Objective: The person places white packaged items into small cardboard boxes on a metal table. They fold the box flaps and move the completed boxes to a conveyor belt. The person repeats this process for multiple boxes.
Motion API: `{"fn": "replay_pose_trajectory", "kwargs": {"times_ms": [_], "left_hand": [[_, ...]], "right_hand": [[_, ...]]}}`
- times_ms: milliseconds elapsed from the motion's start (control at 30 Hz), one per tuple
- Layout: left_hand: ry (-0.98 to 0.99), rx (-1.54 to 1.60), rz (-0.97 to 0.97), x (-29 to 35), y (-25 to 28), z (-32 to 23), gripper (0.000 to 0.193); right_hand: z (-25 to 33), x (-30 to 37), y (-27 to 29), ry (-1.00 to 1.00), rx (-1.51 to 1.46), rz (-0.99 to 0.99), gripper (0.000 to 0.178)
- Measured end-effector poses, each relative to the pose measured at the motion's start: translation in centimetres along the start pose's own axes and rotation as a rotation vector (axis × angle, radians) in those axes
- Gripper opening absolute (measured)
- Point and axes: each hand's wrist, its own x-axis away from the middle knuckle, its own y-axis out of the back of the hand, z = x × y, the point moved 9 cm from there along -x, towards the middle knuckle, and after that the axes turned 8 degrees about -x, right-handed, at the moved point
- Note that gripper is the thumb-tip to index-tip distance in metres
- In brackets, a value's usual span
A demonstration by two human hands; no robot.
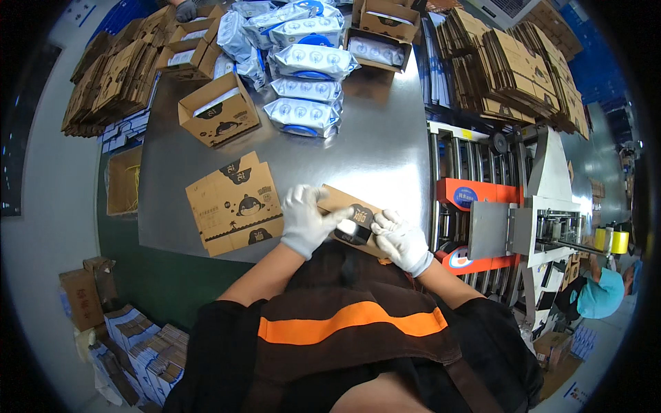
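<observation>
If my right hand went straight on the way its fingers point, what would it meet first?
The brown carton right against your right hand, it seems; the exact depth is unclear.

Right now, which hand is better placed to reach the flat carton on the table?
Probably the left hand: the flat carton lies just left of it; the right hand is farther off, across the carton between them.
</observation>
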Motion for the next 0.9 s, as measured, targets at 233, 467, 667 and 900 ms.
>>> {"fn": "replay_pose_trajectory", "kwargs": {"times_ms": [233, 467, 667, 900], "left_hand": [[0.222, 0.253, 0.179, -3.7, -2.0, 7.4, 0.079], [0.424, 0.458, -0.172, 0.1, -5.3, 13.9, 0.067], [0.195, 0.412, -0.083, -6.4, -1.8, 11.1, 0.058], [0.599, 0.691, 0.289, -5.4, -5.6, 12.5, 0.048]], "right_hand": [[-15.3, -0.7, -10.5, -0.911, -1.261, 0.129, 0.046], [-5.1, -13.7, -0.3, -0.453, -0.734, 0.152, 0.038], [-1.1, -12.3, -7.1, 0.096, 0.208, 0.779, 0.023], [-3.6, -34.3, 5.2, 0.148, 0.096, -0.099, 0.085]]}}
